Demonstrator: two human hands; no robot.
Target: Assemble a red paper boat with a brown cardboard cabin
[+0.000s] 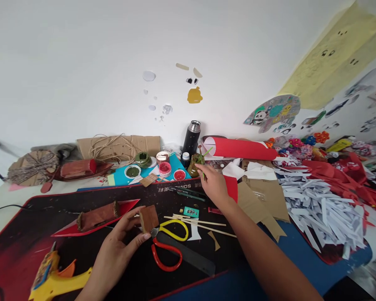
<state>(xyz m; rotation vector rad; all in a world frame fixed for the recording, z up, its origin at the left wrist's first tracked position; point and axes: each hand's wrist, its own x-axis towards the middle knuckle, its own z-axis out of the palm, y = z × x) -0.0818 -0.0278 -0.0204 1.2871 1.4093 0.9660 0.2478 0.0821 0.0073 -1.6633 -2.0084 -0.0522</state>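
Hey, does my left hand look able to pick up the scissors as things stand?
Probably not straight away: your left hand is holding the brown block. Otherwise the way looks free, since the scissors lie just beside it with their handles uncovered.

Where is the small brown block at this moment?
In the head view, the small brown block is below and left of centre, held in the left hand, right beside the scissors.
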